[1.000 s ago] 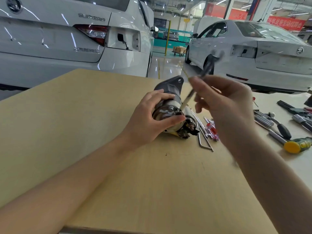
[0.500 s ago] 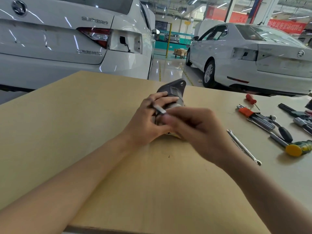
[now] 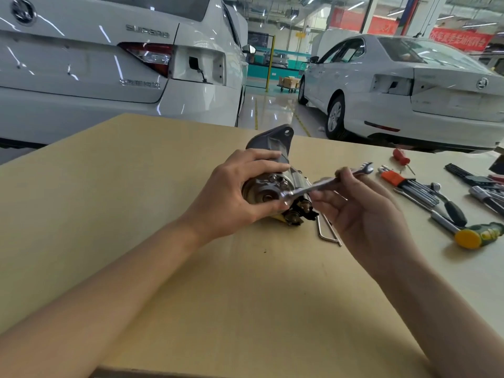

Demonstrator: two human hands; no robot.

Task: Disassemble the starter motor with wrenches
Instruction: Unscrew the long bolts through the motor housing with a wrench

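Observation:
The starter motor [image 3: 270, 170] lies on its side on the wooden table [image 3: 136, 214], its round end cap with bolts facing me. My left hand [image 3: 234, 195] grips the motor body, fingers over the top and thumb under the end cap. My right hand [image 3: 360, 211] holds a silver combination wrench [image 3: 327, 185] by its shaft, between thumb and fingers. The wrench's near end sits on the lower right of the end cap, by the terminal studs; its open jaw points away to the right.
A long thin bolt or bent rod [image 3: 327, 233] lies beside the motor. To the right lie a hex key set in an orange holder [image 3: 395, 178], a red screwdriver [image 3: 401, 156], a ratchet handle [image 3: 447, 205] and a yellow-green hammer [image 3: 480, 236]. White cars stand beyond the table.
My right hand swung the wrench down from up in the air, passed over the motor, and now sets its end against the end cap. My left hand stayed on the motor.

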